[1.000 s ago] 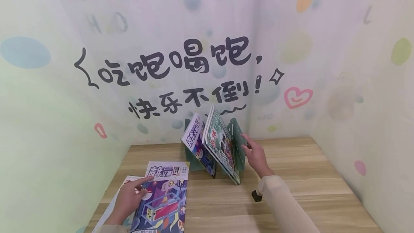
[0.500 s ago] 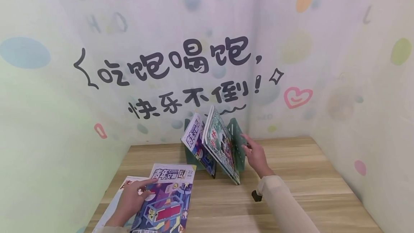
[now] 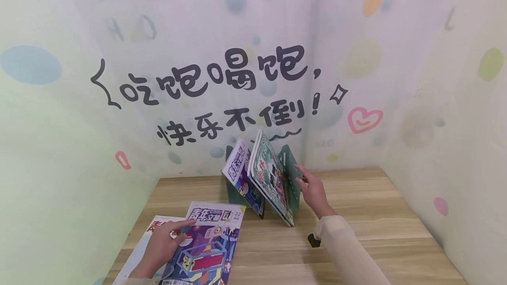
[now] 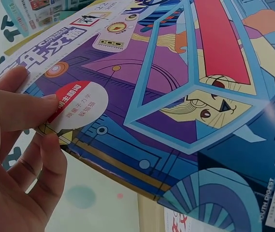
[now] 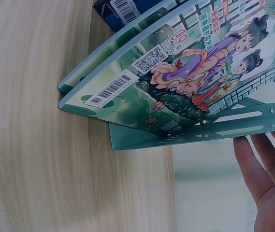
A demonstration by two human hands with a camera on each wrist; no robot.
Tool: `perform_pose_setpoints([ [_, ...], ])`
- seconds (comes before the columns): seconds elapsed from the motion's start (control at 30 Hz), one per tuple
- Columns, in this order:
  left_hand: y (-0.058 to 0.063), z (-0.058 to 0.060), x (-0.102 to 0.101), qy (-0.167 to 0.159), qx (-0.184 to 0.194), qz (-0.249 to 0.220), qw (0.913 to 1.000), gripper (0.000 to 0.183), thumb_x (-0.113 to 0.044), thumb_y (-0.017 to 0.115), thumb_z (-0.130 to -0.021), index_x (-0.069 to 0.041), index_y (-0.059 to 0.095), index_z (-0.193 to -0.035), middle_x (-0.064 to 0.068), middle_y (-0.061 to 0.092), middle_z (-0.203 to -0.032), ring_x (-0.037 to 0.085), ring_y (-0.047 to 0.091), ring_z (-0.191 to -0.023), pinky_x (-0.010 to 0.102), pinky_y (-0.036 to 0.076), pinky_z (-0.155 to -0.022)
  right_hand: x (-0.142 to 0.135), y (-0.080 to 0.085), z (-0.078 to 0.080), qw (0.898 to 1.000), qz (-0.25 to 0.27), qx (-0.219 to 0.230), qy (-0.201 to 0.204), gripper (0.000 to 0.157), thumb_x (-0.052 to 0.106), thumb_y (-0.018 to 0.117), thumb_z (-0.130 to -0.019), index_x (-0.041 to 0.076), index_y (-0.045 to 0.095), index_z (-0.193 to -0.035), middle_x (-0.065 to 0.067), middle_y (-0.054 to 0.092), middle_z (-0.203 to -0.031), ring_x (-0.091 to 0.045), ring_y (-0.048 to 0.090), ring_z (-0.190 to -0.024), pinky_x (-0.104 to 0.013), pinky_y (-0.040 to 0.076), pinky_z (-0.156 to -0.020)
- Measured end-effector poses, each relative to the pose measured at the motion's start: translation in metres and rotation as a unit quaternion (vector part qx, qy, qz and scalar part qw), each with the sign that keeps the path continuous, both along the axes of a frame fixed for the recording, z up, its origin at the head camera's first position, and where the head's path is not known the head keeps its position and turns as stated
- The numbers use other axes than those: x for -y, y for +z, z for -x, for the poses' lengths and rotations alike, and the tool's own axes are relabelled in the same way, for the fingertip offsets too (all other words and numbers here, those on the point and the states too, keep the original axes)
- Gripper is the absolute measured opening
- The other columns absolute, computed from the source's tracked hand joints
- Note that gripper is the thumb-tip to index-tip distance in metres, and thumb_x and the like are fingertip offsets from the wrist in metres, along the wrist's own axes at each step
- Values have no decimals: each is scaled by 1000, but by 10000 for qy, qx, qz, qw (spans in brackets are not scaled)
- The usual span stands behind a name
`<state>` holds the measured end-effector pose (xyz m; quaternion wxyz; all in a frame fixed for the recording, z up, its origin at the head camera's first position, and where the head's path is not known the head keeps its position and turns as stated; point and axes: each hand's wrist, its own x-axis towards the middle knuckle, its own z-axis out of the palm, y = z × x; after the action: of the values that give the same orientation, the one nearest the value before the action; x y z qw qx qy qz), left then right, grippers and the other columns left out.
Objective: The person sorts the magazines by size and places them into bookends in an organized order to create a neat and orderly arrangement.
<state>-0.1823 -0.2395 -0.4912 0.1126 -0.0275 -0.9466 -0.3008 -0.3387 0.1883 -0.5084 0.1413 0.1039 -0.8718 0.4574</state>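
Observation:
My left hand (image 3: 161, 241) pinches the left edge of a purple-and-blue magazine (image 3: 206, 250); in the left wrist view the thumb (image 4: 36, 112) lies on the cover, with other fingers below the edge. Partly under that hand, another magazine with a red title (image 3: 136, 250) lies on the table. My right hand (image 3: 315, 195) touches the outer face of a green metal bookend (image 3: 292, 175) with extended fingers (image 5: 253, 166). Against this bookend's inner side lean green illustrated magazines (image 5: 123, 92). To their left, a purple magazine (image 3: 243, 179) leans in the bookend too.
The wooden table (image 3: 277, 258) meets patterned walls (image 3: 428, 113) at the back and sides. A small black object (image 3: 314, 240) shows beside the right sleeve (image 3: 344, 236).
The magazine in my left hand has shifted right and turned slightly clockwise, showing more of the red-titled one. My right hand, the bookend and the leaning magazines look unmoved.

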Motion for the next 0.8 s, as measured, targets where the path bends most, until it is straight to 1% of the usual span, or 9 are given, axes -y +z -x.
perform_pose_setpoints([
  [0.1,1,-1,-1,-76,-126,12,9999,44,5,77,-77,-23,76,-111,5,72,-107,22,65,-93,43,54,-81,0,-1,0,10000,19,-3,-26,47,13,57,-99,26,48,-143,-12,49,-144,-37,60,-112,-50,54,-86],
  [0.23,2,-1,-1,-154,-216,-10,9996,44,6,76,-76,-22,76,-110,4,72,-106,24,66,-97,45,54,-83,1,-2,0,9999,53,-93,-18,47,11,58,-98,24,49,-143,-12,50,-143,-37,61,-110,-50,55,-85],
  [0.43,7,0,-3,-207,-72,-225,9995,43,5,73,-80,-22,75,-113,7,71,-110,32,64,-105,52,53,-88,0,-2,0,10000,67,-66,-20,48,12,58,-98,25,48,-143,-11,50,-143,-36,61,-111,-49,55,-84],
  [0.5,9,0,-5,-177,-20,-262,9995,43,5,73,-81,-22,74,-114,8,70,-111,33,64,-106,52,52,-88,0,-2,1,10000,57,-74,-13,48,12,58,-98,25,49,-143,-11,50,-143,-36,61,-110,-49,56,-84],
  [0.6,12,0,-7,-99,29,-295,9995,42,4,73,-82,-22,74,-115,9,70,-111,31,64,-104,51,53,-88,0,-2,1,9999,47,-120,2,47,12,58,-98,24,49,-143,-12,51,-142,-36,61,-109,-49,56,-83],
  [0.7,14,0,-9,-4,81,-346,9994,41,2,73,-83,-22,73,-117,8,69,-111,26,64,-98,47,55,-84,0,-2,1,9999,42,-155,19,46,11,58,-98,23,50,-142,-13,52,-141,-37,62,-109,-50,56,-83],
  [0.73,14,0,-9,11,85,-373,9993,42,2,73,-83,-22,73,-117,8,69,-111,25,63,-96,45,56,-82,0,-2,1,9998,31,-173,27,46,11,58,-98,23,50,-142,-13,52,-141,-37,62,-109,-50,56,-83],
  [0.8,15,1,-10,0,14,-431,9991,42,2,73,-82,-22,73,-117,8,69,-110,22,62,-91,38,57,-77,-1,-2,1,9998,29,-201,30,46,11,58,-98,23,50,-142,-13,52,-141,-37,62,-108,-50,56,-83],
])
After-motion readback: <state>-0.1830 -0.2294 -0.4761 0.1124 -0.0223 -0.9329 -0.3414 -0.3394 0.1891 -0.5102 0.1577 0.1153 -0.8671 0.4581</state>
